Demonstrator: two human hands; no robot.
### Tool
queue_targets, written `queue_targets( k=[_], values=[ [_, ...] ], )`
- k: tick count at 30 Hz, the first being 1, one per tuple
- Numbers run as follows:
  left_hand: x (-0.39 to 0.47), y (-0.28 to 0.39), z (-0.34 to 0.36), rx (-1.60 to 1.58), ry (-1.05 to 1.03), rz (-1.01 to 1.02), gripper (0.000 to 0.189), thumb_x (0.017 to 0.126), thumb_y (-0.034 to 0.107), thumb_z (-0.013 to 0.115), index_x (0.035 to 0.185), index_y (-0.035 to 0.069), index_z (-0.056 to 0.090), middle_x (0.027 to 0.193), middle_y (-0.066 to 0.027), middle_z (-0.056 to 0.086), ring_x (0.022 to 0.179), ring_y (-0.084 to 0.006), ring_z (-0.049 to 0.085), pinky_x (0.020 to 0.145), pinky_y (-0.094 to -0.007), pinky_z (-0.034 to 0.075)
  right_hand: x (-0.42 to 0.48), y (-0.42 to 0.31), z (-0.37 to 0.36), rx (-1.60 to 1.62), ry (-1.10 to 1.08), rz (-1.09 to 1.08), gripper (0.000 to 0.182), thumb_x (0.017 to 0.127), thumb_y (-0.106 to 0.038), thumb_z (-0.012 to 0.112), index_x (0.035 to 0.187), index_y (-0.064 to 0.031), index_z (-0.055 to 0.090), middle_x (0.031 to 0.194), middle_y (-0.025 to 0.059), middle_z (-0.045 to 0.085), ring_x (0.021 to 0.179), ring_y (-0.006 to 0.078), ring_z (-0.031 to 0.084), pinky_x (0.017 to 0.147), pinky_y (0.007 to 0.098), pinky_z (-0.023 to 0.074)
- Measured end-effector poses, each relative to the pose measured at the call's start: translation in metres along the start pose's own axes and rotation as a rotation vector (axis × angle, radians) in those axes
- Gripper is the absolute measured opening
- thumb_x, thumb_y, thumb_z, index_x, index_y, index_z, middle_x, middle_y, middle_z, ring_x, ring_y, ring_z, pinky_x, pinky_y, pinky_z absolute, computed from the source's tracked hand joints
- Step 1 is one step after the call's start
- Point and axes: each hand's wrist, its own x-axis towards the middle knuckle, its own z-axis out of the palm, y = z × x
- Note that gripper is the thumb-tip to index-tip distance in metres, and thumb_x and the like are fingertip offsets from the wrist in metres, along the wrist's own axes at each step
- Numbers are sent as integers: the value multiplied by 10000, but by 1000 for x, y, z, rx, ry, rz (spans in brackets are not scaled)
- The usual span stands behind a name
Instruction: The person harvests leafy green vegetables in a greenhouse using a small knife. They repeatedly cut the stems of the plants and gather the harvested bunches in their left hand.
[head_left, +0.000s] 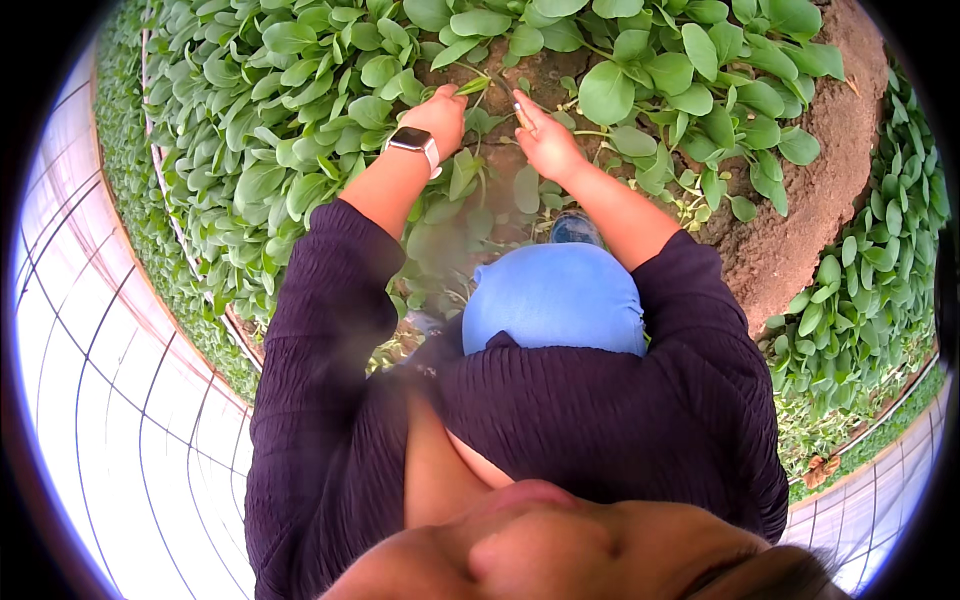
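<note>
My left hand (442, 120), with a smartwatch (411, 138) on a pale band at the wrist, is curled among the leafy green plants. From its fingertips a yellowish-green leaf (474, 85) sticks out, and its stem runs up towards the soil. A small knife (523, 118) lies in my right hand (551, 146). Its thin dark blade points up and left, close to the base of that stem. Between both hands, soil (504, 154) shows with low, loose-looking leaves. Broad-leaved greens (606, 91) grow just beyond my right hand.
Dense greens (262, 112) fill the left side. On the right, a bare soil strip (787, 225) separates them from another planted bed (847, 300). My blue-clad knee (555, 296) and a shoe (574, 227) are below my hands. A gridded translucent wall (112, 360) stands at left.
</note>
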Motion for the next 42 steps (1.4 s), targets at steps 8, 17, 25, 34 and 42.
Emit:
queue_targets(
  k=[8, 17, 25, 34, 42],
  values=[
    [-8, 1, 0, -116, 59, -52, 332, 876, 184, 577, 1180, 61, 624, 1276, -127, 574, 1078, -322, 600, 911, -399, 500, 4, -15, 10, -28, -62, 23, 640, 923, -129, 522, 1502, -126, 250, 1332, 200, 537, 1225, 279, 530, 1019, 290, 383],
    [-96, 55, -22, -446, 370, 287, 284, 869, 108, 617, 1148, 67, 650, 1269, -111, 590, 955, -275, 651, 841, -350, 530, -53, -71, -29, 950, 137, 195, 326, 922, -163, 561, 1213, -58, 459, 952, 35, 606, 518, 64, 438, 427, 203, 353],
    [-126, 104, -1, -418, 461, 361, 478, 787, 144, 729, 1228, 70, 559, 1311, -180, 539, 834, -261, 664, 740, -384, 538, -101, -78, -45, 380, 178, 22, 304, 796, -105, 707, 1038, -35, 537, 809, -13, 529, 697, 60, 478, 624, 227, 420],
    [-85, 64, 40, -29, -252, -48, 321, 803, 45, 531, 1122, 19, 566, 1376, -272, 414, 944, -385, 651, 812, -428, 537, -84, -20, -22, -157, -154, -33, 492, 897, -233, 559, 1355, -104, 435, 1010, 182, 644, 894, 333, 632, 804, 401, 502],
    [-103, 41, 56, 85, -214, -141, 257, 846, 59, 493, 1077, 0, 588, 1265, -232, 477, 870, -330, 684, 751, -405, 561, -67, 10, 14, -318, -445, -11, 604, 958, -172, 467, 1509, -205, 223, 1266, 221, 576, 1152, 363, 569, 962, 402, 460]
  ],
)
